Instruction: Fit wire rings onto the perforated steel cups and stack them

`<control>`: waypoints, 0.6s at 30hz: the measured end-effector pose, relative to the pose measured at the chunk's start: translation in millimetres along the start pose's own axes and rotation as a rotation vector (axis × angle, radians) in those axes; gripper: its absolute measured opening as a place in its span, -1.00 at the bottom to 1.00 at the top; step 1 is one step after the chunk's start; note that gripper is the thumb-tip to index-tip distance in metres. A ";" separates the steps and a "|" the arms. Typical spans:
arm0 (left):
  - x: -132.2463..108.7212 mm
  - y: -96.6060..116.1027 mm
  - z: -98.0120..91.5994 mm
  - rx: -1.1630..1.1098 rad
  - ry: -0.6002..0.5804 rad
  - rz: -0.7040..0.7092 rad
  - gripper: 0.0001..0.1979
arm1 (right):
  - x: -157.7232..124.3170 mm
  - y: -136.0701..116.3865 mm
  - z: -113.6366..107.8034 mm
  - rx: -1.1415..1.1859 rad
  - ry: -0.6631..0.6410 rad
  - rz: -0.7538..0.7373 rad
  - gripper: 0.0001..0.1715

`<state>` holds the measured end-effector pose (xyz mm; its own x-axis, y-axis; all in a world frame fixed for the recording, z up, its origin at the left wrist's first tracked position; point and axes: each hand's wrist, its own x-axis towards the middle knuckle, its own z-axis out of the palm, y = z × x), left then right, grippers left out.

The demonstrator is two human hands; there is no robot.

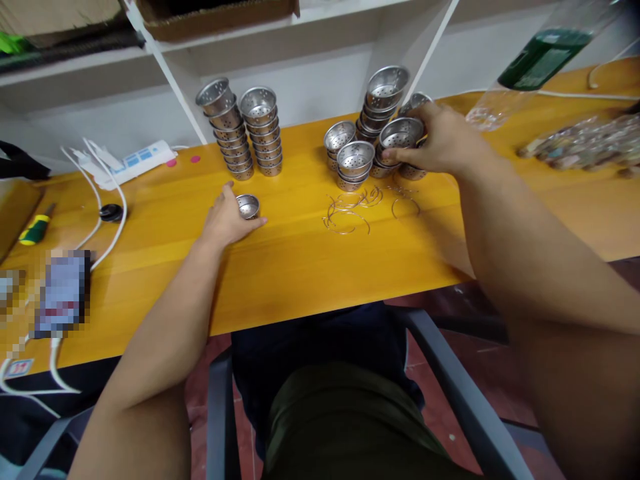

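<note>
My left hand (226,219) is curved around a small perforated metal cup (249,207) on the table, thumb along its near side and fingers at its left. Over on the right, my right hand (440,139) grips a perforated metal cup (401,133) by its rim, thumb in front and fingers behind. Whether this cup is lifted from the one below cannot be told. Around it stand a short stack of cups (355,160), another pair (339,137) and a taller stack (387,87). Two tall stacks, one leaning (233,133) and one straighter (261,127), rise behind my left hand.
Thin wire rings (347,217) lie in front of the right-hand cups. A clear bottle with a green label (545,60) and plastic-wrapped items (590,143) are at the right. Leftward are a power strip (137,162), white cables, and a green-yellow screwdriver (36,228). White shelving (300,73) closes the back.
</note>
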<state>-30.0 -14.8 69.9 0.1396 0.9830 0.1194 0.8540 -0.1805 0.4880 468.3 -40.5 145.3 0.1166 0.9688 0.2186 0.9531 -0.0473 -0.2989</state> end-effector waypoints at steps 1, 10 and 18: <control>-0.6 2.6 -2.4 0.034 -0.023 -0.018 0.30 | -2.5 -3.3 0.3 -0.003 -0.002 0.026 0.16; -1.6 11.4 -10.7 0.099 -0.054 -0.008 0.07 | 8.0 -9.4 -12.3 -0.078 -0.044 0.063 0.16; -1.7 9.5 -9.3 0.077 -0.046 -0.025 0.13 | 4.2 -14.7 -6.5 -0.042 -0.019 0.050 0.12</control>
<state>-26.8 -18.5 82.4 0.1391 0.9880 0.0673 0.8931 -0.1545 0.4225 456.6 -37.3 156.6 0.1591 0.9694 0.1870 0.9572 -0.1051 -0.2696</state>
